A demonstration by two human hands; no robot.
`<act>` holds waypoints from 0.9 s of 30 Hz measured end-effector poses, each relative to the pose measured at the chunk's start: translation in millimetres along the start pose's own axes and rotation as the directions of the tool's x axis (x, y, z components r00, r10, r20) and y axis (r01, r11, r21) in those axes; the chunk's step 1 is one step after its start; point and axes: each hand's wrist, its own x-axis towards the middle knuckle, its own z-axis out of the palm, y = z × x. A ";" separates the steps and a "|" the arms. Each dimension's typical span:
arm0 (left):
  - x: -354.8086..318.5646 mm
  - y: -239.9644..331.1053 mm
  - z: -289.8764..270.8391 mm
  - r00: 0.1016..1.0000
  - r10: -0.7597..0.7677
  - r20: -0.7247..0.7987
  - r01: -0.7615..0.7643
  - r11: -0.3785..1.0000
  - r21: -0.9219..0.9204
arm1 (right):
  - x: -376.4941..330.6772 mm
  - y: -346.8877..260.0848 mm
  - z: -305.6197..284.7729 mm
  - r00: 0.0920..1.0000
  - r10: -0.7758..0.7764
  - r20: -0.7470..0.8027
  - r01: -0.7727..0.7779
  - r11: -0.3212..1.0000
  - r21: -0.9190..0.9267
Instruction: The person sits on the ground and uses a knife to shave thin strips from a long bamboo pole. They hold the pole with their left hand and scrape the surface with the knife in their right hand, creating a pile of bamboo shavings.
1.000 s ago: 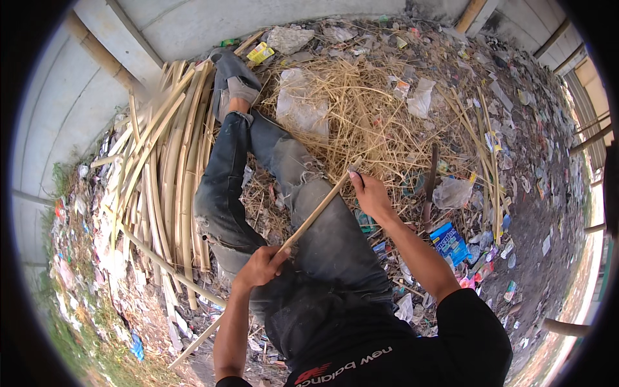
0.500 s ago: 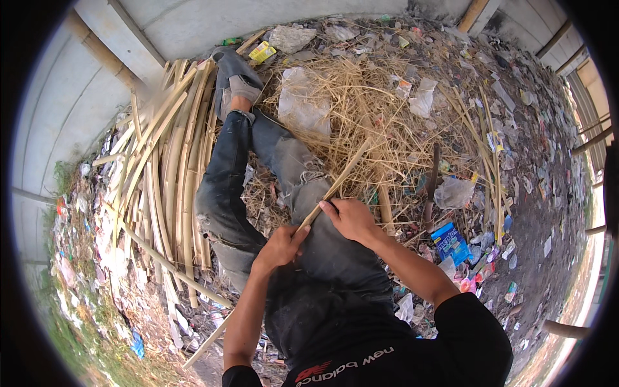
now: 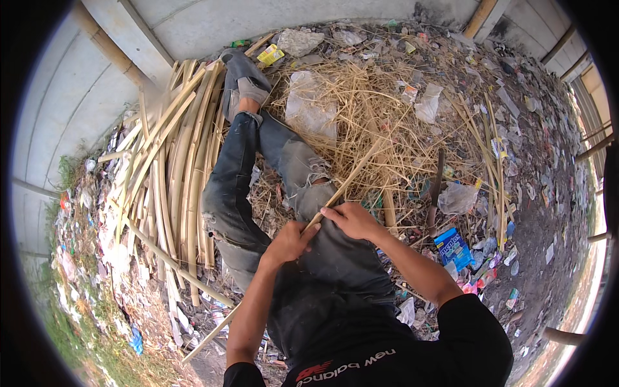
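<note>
A long, thin bamboo strip slants over my lap, its far end reaching up to the straw. My left hand is closed around the strip near my thigh. Just beyond it, my right hand pinches the same strip, with the thumb laid along it. The fingers' undersides are hidden, so I cannot see whether they hold anything else. Another length of strip shows at the lower left, beyond my left forearm; whether it is the same piece is hidden. My legs in torn dark jeans stretch out ahead, ankles crossed.
Many split bamboo lengths lie piled on the left. Loose straw-like shavings spread ahead, with a dark, curved, blade-like tool to their right. Litter and a blue packet cover the ground. A pale wall stands at the far side.
The whole view has shifted slightly, with the ground things now a little farther right. Both hands keep their hold on the bamboo strip, with hardly any movement.
</note>
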 end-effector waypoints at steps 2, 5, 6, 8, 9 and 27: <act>1.5 -1.7 -0.4 1.000 0.018 -0.008 -0.019 1.000 -0.025 | 1.9 3.8 -9.2 0.973 0.041 0.227 -0.092 0.971 0.223; 3.2 -5.4 1.6 0.999 -0.029 -0.020 0.027 0.996 -0.082 | -1.1 -5.4 -35.5 0.890 0.066 0.452 -0.355 0.722 0.594; 3.6 -5.5 1.7 0.998 -0.055 -0.023 0.052 0.993 -0.102 | -3.5 -11.5 -46.8 0.861 0.060 0.504 -0.444 0.571 0.691; 2.0 -5.5 2.4 0.999 -0.029 -0.039 0.026 0.995 -0.092 | -4.8 -10.4 -60.9 0.929 0.118 0.351 -0.360 0.508 0.782; 1.1 -5.1 2.5 0.999 -0.016 -0.047 0.012 0.996 -0.086 | -4.5 -4.9 -65.6 0.955 0.159 0.249 -0.295 0.468 0.833; -17.5 3.6 34.7 0.801 0.315 -0.509 -0.048 0.881 0.470 | -16.4 14.7 -35.1 0.962 0.065 -0.266 -0.076 0.997 -0.032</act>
